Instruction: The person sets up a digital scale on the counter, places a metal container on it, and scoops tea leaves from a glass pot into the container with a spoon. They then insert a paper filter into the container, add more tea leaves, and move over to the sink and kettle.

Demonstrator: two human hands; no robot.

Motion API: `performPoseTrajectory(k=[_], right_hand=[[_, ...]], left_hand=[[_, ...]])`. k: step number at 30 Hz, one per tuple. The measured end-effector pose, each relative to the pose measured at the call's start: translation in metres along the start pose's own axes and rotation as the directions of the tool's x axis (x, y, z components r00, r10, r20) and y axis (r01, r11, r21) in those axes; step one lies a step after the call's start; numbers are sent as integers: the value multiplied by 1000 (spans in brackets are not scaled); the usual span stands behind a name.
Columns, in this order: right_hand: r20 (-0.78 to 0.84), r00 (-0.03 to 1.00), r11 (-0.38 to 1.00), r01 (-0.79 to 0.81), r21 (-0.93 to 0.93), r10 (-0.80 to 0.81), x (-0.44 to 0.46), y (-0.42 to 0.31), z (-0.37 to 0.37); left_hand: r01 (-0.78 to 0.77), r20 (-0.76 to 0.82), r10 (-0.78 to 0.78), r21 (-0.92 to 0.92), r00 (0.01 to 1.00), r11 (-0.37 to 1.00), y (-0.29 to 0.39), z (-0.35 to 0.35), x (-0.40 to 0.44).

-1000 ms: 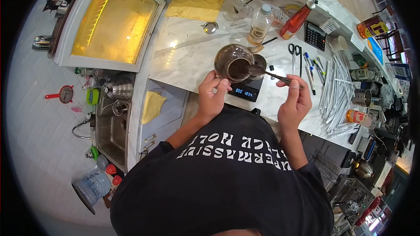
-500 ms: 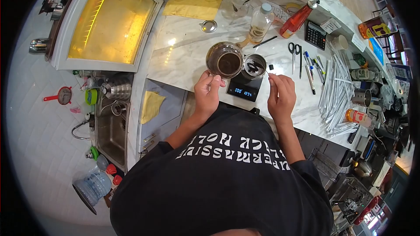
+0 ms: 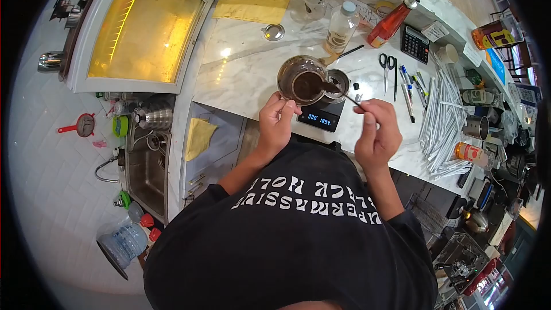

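My left hand [image 3: 278,124] grips a round glass jar [image 3: 291,74], tilted with its mouth toward the right and dark brown contents inside. Between the fingers of my right hand [image 3: 377,133] is the handle of a spoon [image 3: 348,97]. The spoon's dark bowl lies at the right edge of the jar's mouth. Just right of the jar, a metal cup [image 3: 343,80] stands on a black digital scale [image 3: 326,119] with lit blue digits. The spoon and the jar partly cover this cup, and what it holds is hard to make out.
Behind the jar stands a clear bottle [image 3: 341,31] with a white label. A red bottle [image 3: 390,24], a calculator [image 3: 414,44], scissors [image 3: 386,69], pens [image 3: 407,89] and many wrapped straws [image 3: 445,120] lie to the right. A yellow-lit glass door [image 3: 149,28] is at the left.
The spoon has moved from over the metal cup back to the jar's mouth, with my right hand shifting right. My left hand has brought the jar slightly right, nearer the cup.
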State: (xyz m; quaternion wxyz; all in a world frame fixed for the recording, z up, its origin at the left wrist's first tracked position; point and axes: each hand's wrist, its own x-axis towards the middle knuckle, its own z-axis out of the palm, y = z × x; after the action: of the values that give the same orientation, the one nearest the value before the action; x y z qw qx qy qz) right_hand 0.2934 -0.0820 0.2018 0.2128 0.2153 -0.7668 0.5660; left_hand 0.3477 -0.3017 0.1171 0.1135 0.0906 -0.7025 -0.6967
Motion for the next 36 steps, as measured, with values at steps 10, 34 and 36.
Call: performPoseTrajectory(k=[10,34,36], right_hand=[[168,982,989,105,-103,-87,-6,3,17],[54,978,977,-202,64,199,-18,1,16],[50,973,972,-228,56,226,-17,2,14]], left_hand=[[-99,37,99,-1,994,995,14,6,-4],[-119,59,116,40,991,992,6,2,-8],[-107,58,105,38,993,994,6,2,-8]])
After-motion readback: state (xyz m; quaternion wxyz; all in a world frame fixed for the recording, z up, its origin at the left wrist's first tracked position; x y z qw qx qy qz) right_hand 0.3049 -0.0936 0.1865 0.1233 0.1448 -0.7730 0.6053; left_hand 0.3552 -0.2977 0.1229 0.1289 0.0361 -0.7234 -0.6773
